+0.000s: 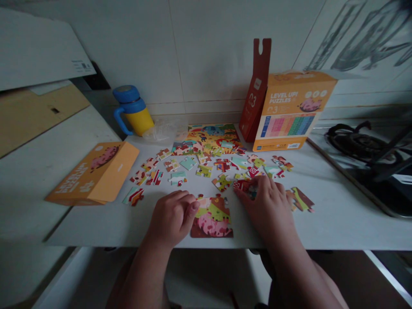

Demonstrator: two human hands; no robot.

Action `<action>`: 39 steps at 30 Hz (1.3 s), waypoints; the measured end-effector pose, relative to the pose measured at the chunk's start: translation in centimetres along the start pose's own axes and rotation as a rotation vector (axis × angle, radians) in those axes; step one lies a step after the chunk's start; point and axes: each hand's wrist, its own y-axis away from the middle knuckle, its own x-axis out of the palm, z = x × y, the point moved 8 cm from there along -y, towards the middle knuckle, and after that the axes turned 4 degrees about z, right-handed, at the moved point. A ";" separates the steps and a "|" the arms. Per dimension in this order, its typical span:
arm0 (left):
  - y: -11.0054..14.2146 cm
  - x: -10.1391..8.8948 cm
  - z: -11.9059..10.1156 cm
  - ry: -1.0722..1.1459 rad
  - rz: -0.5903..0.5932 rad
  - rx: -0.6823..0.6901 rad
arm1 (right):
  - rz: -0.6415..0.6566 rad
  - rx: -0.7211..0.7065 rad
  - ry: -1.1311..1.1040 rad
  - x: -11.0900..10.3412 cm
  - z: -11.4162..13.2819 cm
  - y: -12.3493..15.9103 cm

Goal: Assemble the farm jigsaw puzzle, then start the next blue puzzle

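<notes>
In the head view, I have my right hand (270, 204) right of centre, palm down over the table (106, 223), thumb and fingertips at a red piece (240, 185). Thumb and fingers sit close about it, but my knuckles hide the far end, so I cannot tell whether the grip is clamped or only touching. What shows of the piece runs roughly left to right, and it lies up and to the right of the joined block (214, 226), apart from its top right corner. A green piece (222, 183) is just left of it. My left hand (172, 216) is farther from the red piece, at the block's left side, fingers curled and thumb by its edge; whether that grip closes on anything, I cannot tell.
</notes>
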 end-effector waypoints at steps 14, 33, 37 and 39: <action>-0.3 0.0 -0.6 0.016 -0.011 0.066 | -0.007 0.015 -0.093 -0.3 0.3 -0.2; -0.6 0.7 -0.4 0.043 0.054 0.040 | 0.027 -0.011 -0.064 0.0 0.5 -0.3; -0.6 0.7 -0.5 0.046 0.053 0.047 | 0.022 -0.013 -0.071 -0.1 0.6 -0.3; -0.6 0.7 -0.5 0.043 0.050 0.047 | 0.024 -0.013 -0.074 -0.2 0.6 -0.3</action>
